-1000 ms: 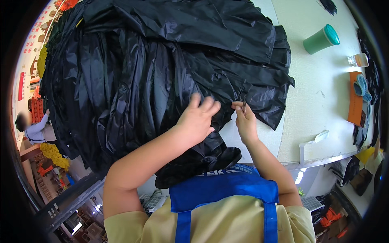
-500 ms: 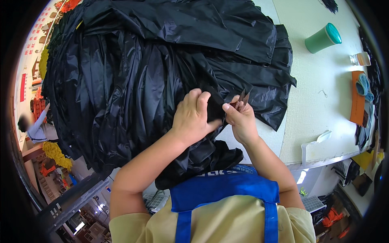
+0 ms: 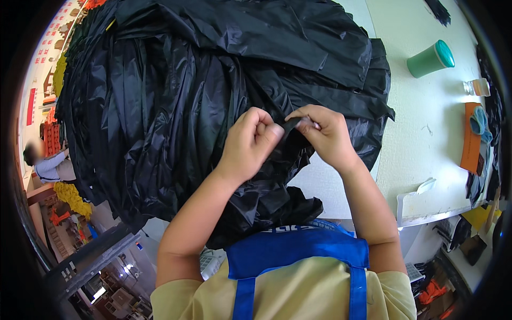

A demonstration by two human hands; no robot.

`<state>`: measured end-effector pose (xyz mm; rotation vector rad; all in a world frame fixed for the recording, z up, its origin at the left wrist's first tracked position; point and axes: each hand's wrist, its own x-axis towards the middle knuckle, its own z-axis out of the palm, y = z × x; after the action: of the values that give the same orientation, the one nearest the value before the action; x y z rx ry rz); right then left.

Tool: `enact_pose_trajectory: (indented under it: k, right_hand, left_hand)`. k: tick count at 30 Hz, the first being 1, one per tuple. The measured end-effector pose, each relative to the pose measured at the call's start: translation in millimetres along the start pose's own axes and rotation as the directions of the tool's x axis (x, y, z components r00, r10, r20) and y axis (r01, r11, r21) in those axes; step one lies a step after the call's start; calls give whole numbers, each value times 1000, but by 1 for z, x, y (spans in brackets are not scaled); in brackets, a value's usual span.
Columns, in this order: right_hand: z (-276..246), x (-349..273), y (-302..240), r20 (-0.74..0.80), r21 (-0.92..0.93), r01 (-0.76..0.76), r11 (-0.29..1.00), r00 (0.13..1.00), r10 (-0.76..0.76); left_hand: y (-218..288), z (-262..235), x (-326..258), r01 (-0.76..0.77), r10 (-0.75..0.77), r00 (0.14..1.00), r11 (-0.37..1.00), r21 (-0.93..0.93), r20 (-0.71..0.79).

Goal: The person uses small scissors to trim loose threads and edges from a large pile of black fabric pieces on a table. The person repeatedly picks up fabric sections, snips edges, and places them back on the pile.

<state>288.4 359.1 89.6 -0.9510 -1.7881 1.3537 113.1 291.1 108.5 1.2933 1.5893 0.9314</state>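
A big heap of shiny black garments (image 3: 160,101) spreads over the table, its folds running toward me. My left hand (image 3: 246,143) is closed at the near right part of the heap, thumb and fingers pinching the black cloth. Right beside it, my right hand (image 3: 328,136) is closed on a raised edge of the same black fabric (image 3: 296,140). A small pale, shiny bit shows between the right fingers; most of whatever it belongs to is hidden. Below my hands a crumpled part of the cloth (image 3: 266,208) hangs toward my blue apron (image 3: 298,248).
On the pale table (image 3: 400,138) at the right stand a green cup (image 3: 430,60) and a small clear jar (image 3: 476,87). An orange box (image 3: 470,138) with a blue-grey cloth (image 3: 478,124) lies below them. A person (image 3: 50,165) works at the far left.
My left hand has gone from spread fingers to a pinch. My right hand has turned over and moved slightly up; the pointed brown blades it showed before are out of sight.
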Motion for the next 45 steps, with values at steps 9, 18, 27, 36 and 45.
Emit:
enact_pose_trajectory:
  k: [9, 18, 27, 36, 45]
  right_hand:
    - [1, 17, -10, 20, 88, -117, 989, 993, 115]
    - [-20, 29, -7, 276, 272, -325, 906, 928, 249]
    - [-20, 27, 2, 271, 291, -321, 901, 931, 244]
    - [-21, 10, 21, -208, 490, -214, 845, 913, 351]
    - [39, -85, 92, -279, 315, -448, 837, 799, 532]
  left_hand:
    - [13, 22, 2, -405, 541, 822, 775, 485, -178]
    - [14, -13, 2, 157, -176, 984, 908, -388, -13]
    - [6, -23, 6, 271, -213, 963, 733, -624, 167]
    - [21, -48, -3, 28, -32, 995, 999, 40, 95]
    - [-4, -43, -32, -522, -30, 848, 124, 844, 529]
